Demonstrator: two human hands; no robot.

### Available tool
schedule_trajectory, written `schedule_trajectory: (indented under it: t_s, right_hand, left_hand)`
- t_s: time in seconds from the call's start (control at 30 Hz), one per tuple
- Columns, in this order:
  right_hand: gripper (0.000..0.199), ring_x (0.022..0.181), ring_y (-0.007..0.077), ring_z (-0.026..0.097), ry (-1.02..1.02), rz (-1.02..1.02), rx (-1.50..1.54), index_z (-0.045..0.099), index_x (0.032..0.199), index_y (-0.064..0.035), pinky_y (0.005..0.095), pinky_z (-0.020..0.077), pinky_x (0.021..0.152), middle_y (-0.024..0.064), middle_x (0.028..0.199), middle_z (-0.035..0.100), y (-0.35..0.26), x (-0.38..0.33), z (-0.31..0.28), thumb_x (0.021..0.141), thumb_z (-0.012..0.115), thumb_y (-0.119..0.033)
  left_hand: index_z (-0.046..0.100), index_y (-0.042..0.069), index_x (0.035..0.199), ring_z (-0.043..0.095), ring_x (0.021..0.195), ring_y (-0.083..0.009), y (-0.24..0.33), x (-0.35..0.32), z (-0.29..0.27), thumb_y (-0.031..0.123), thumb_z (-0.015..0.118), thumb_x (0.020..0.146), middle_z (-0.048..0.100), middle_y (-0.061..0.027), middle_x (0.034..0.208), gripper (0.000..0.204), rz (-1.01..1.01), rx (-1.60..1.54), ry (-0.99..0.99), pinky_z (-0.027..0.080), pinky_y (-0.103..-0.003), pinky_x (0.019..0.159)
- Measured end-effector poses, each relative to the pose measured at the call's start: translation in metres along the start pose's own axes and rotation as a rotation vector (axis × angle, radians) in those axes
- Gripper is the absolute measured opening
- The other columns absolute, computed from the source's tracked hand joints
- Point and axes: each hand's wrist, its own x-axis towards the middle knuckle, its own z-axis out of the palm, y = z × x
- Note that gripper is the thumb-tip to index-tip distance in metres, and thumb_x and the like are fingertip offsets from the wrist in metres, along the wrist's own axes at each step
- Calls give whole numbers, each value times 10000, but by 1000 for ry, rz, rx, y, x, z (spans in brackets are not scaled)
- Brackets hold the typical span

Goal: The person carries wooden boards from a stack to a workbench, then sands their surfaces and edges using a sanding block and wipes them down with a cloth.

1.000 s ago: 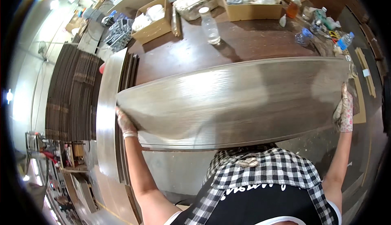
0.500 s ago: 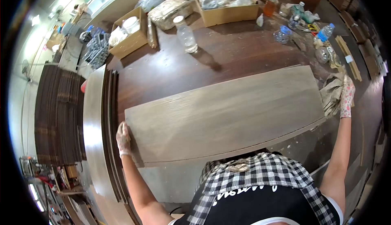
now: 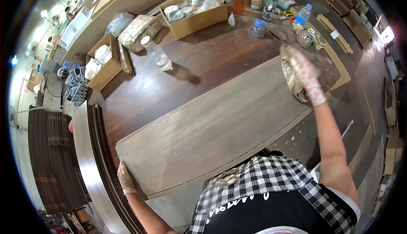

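Observation:
A long grey wood-grain board [image 3: 212, 124] lies flat on the dark brown table [image 3: 169, 81], running from lower left to upper right. My left hand [image 3: 125, 178], in a pale glove, grips the board's left end at its near corner. My right hand [image 3: 306, 75], also gloved, is off the board's edge and lies over a crumpled grey cloth [image 3: 292, 81] at the board's right end. The hand is blurred, so I cannot see whether its fingers close on the cloth.
Open cardboard boxes [image 3: 196, 16] [image 3: 104, 66] of jars and bags stand along the far side. A clear plastic bottle [image 3: 157, 55] stands near the middle, with several more bottles [image 3: 240, 0] at the back right. Dark panels [image 3: 51, 157] are stacked on the left; wooden strips [image 3: 335, 33] lie on the right.
The board has come down from its raised, tilted position to lie flat on the table. My right hand has let go of the board's right end and moved onto the cloth.

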Motion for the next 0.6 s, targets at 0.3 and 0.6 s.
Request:
schedule_trajectory:
  t_s: [0.3, 0.6]
  right_hand:
    - [546, 1211, 367, 433, -190, -784, -193, 437, 1323, -68, 547, 264, 1054, 219, 1250, 505, -182, -79, 174, 882, 468, -389]
    - [408, 1231, 329, 442, -406, -833, -393, 542, 1261, -119, 444, 316, 1051, 148, 1233, 549, -175, -85, 143, 878, 489, -250]
  left_hand:
    - [591, -58, 1126, 569, 894, -165, 13, -6, 19, 315, 418, 981, 648, -102, 1010, 436, 73, 89, 153, 445, -297, 833]
    - [510, 19, 1254, 537, 1113, -231, -6, -12, 19, 308, 399, 983, 572, -139, 1199, 411, 63, -581, 312, 394, -326, 978]
